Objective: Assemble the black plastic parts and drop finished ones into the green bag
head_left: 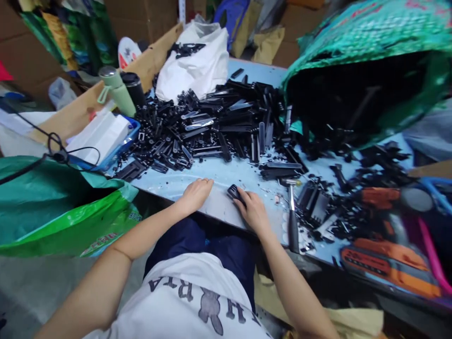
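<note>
My left hand [195,194] rests on the near edge of the light blue table [226,175], fingers curled under, with nothing visible in it. My right hand [251,210] lies a little to the right, fingers closed on a small black plastic part [233,192]. A large heap of black plastic parts [215,127] spreads across the table beyond both hands. A hammer [292,212] lies just right of my right hand, handle pointing toward me.
A green woven sack [367,61] gapes open at the right, black parts spilling out. A white bag [197,61], a green bottle [116,89], a dark cup [136,89] and a blue tray [116,141] stand at the back left. A green bag [52,212] hangs left. An orange drill [381,197] lies right.
</note>
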`<action>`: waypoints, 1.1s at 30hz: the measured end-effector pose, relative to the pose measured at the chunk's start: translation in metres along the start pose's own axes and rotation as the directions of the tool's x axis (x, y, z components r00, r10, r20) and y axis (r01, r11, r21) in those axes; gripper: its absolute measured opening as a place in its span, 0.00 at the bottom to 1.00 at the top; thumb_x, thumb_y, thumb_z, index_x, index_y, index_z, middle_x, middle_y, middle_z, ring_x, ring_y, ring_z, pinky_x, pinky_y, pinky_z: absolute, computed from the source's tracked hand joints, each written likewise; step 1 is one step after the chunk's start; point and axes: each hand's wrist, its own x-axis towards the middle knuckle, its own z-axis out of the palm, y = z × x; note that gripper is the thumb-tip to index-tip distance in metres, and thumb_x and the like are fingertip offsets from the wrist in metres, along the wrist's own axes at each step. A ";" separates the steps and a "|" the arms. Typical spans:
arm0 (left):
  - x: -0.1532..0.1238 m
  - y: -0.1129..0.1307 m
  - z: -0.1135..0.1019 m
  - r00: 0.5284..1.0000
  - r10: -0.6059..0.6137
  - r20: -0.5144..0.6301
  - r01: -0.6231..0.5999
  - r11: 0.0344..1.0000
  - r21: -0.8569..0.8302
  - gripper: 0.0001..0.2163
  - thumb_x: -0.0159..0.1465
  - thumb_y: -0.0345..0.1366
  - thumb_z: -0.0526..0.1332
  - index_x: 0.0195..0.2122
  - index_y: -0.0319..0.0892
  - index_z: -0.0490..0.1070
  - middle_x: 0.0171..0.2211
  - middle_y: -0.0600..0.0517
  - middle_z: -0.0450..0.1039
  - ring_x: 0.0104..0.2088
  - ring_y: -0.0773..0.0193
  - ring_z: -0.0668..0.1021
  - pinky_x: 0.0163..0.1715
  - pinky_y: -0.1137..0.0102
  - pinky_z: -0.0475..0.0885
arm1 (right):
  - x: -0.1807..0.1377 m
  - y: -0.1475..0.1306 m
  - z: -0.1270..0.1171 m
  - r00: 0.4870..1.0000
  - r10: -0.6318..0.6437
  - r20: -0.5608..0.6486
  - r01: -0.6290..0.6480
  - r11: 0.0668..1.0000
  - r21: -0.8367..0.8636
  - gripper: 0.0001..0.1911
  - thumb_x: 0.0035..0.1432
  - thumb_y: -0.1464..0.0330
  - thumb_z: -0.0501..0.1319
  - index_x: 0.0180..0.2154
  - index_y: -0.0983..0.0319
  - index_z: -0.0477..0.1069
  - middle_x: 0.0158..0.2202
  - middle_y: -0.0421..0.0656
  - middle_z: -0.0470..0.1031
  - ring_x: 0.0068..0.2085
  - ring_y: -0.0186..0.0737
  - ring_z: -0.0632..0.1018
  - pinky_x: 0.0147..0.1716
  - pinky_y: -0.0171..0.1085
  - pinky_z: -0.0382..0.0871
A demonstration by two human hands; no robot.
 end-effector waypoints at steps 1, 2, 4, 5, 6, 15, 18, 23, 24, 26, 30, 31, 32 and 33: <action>0.006 0.005 0.005 1.000 0.008 0.000 -0.008 0.999 -0.047 0.14 0.59 0.22 0.51 0.46 0.36 0.64 0.36 0.43 0.71 0.39 0.55 0.74 0.37 0.66 0.68 | 0.000 -0.002 -0.001 0.999 0.033 -0.018 -0.032 0.995 0.094 0.25 0.62 0.58 0.48 0.57 0.61 0.61 0.44 0.52 0.70 0.45 0.48 0.70 0.44 0.46 0.65; 0.011 0.009 0.009 1.000 0.010 -0.007 -0.010 0.995 -0.095 0.15 0.59 0.24 0.53 0.48 0.36 0.62 0.37 0.44 0.71 0.40 0.55 0.74 0.38 0.66 0.68 | 0.000 -0.004 -0.002 0.996 0.083 -0.037 -0.074 0.976 0.205 0.25 0.62 0.57 0.49 0.57 0.60 0.60 0.45 0.51 0.69 0.45 0.47 0.71 0.45 0.46 0.66; 0.018 0.017 0.013 1.000 0.010 -0.012 -0.011 0.989 -0.145 0.16 0.59 0.25 0.55 0.50 0.37 0.60 0.38 0.44 0.71 0.41 0.56 0.74 0.39 0.66 0.69 | 0.001 -0.009 -0.003 0.975 0.222 -0.021 -0.188 0.867 0.461 0.26 0.61 0.56 0.50 0.57 0.59 0.60 0.44 0.49 0.69 0.40 0.43 0.73 0.41 0.44 0.69; 0.021 0.021 0.014 1.000 0.007 -0.009 -0.008 0.990 -0.138 0.15 0.59 0.24 0.54 0.48 0.37 0.61 0.37 0.43 0.71 0.41 0.56 0.74 0.39 0.66 0.69 | 0.003 -0.011 -0.002 0.956 0.293 0.023 -0.251 0.773 0.582 0.27 0.60 0.55 0.51 0.58 0.59 0.59 0.43 0.48 0.69 0.36 0.41 0.74 0.38 0.43 0.70; 0.024 0.025 0.015 1.000 0.005 -0.004 -0.006 0.993 -0.117 0.14 0.59 0.22 0.52 0.47 0.37 0.62 0.37 0.43 0.71 0.40 0.56 0.74 0.39 0.66 0.69 | 0.005 -0.012 -0.001 0.932 0.353 0.080 -0.310 0.662 0.683 0.29 0.58 0.54 0.52 0.58 0.59 0.58 0.42 0.47 0.70 0.32 0.39 0.74 0.33 0.42 0.72; 0.042 0.047 0.046 0.975 0.169 -0.144 -0.222 0.753 -0.619 0.15 0.64 0.33 0.54 0.53 0.40 0.62 0.45 0.45 0.70 0.45 0.61 0.72 0.47 0.66 0.67 | 0.015 -0.017 -0.004 0.803 0.509 0.309 -0.399 0.074 0.914 0.36 0.50 0.47 0.57 0.56 0.58 0.59 0.26 0.38 0.70 0.21 0.33 0.71 0.18 0.34 0.68; 0.038 0.050 0.048 0.977 -0.027 -0.211 -0.139 0.672 -0.728 0.14 0.65 0.35 0.53 0.51 0.40 0.65 0.44 0.46 0.70 0.44 0.62 0.73 0.46 0.67 0.68 | 0.015 -0.021 -0.007 0.831 0.469 0.300 -0.380 0.084 0.921 0.37 0.50 0.47 0.58 0.56 0.59 0.61 0.24 0.37 0.69 0.21 0.33 0.72 0.19 0.33 0.69; 0.032 0.048 0.033 0.978 -0.048 -0.202 -0.110 0.703 -0.703 0.18 0.64 0.37 0.54 0.55 0.41 0.65 0.37 0.49 0.70 0.40 0.63 0.73 0.43 0.68 0.68 | 0.016 -0.019 -0.015 0.900 0.361 0.243 -0.338 0.231 0.912 0.34 0.54 0.50 0.56 0.59 0.57 0.58 0.30 0.39 0.71 0.23 0.31 0.72 0.21 0.32 0.70; 0.031 0.047 0.030 0.978 -0.031 -0.208 -0.124 0.714 -0.689 0.18 0.64 0.37 0.54 0.55 0.41 0.65 0.34 0.49 0.69 0.39 0.63 0.73 0.43 0.69 0.68 | 0.016 -0.016 -0.018 0.923 0.316 0.219 -0.317 0.301 0.899 0.33 0.55 0.51 0.55 0.59 0.56 0.58 0.32 0.40 0.71 0.23 0.30 0.71 0.22 0.33 0.70; 0.030 0.046 0.026 0.971 -0.040 -0.235 -0.129 0.739 -0.661 0.18 0.64 0.37 0.54 0.54 0.41 0.66 0.32 0.50 0.68 0.36 0.64 0.72 0.41 0.69 0.68 | 0.016 -0.009 -0.025 0.967 0.212 0.144 -0.231 0.477 0.848 0.30 0.56 0.53 0.56 0.59 0.56 0.60 0.37 0.42 0.72 0.23 0.28 0.70 0.24 0.34 0.70; 0.029 0.050 0.026 0.965 -0.068 -0.255 -0.119 0.750 -0.651 0.16 0.64 0.36 0.55 0.52 0.40 0.69 0.30 0.51 0.66 0.33 0.65 0.71 0.39 0.70 0.68 | 0.016 -0.002 -0.033 0.998 0.040 0.049 -0.063 0.706 0.705 0.27 0.57 0.58 0.57 0.58 0.55 0.61 0.43 0.45 0.70 0.26 0.29 0.70 0.28 0.35 0.71; 0.029 0.053 0.027 0.958 -0.091 -0.272 -0.119 0.737 -0.666 0.16 0.64 0.37 0.55 0.52 0.40 0.69 0.30 0.51 0.66 0.33 0.65 0.71 0.39 0.70 0.68 | 0.016 -0.004 -0.032 0.999 0.032 0.042 -0.052 0.715 0.697 0.28 0.58 0.58 0.56 0.59 0.55 0.59 0.44 0.45 0.70 0.26 0.30 0.70 0.28 0.35 0.71; 0.029 0.056 0.029 0.945 -0.127 -0.303 -0.123 0.718 -0.685 0.16 0.65 0.37 0.54 0.52 0.41 0.69 0.30 0.51 0.66 0.33 0.66 0.71 0.39 0.70 0.68 | 0.016 -0.007 -0.030 0.999 0.043 0.030 -0.052 0.709 0.703 0.28 0.59 0.58 0.55 0.60 0.55 0.58 0.44 0.45 0.70 0.25 0.30 0.70 0.27 0.35 0.72; 0.029 0.060 0.031 0.924 -0.172 -0.342 -0.132 0.696 -0.705 0.16 0.65 0.37 0.53 0.52 0.41 0.69 0.31 0.51 0.66 0.33 0.66 0.71 0.39 0.71 0.68 | 0.015 -0.011 -0.028 0.998 0.068 0.012 -0.056 0.696 0.716 0.28 0.59 0.57 0.54 0.60 0.54 0.57 0.44 0.45 0.70 0.25 0.30 0.70 0.27 0.36 0.72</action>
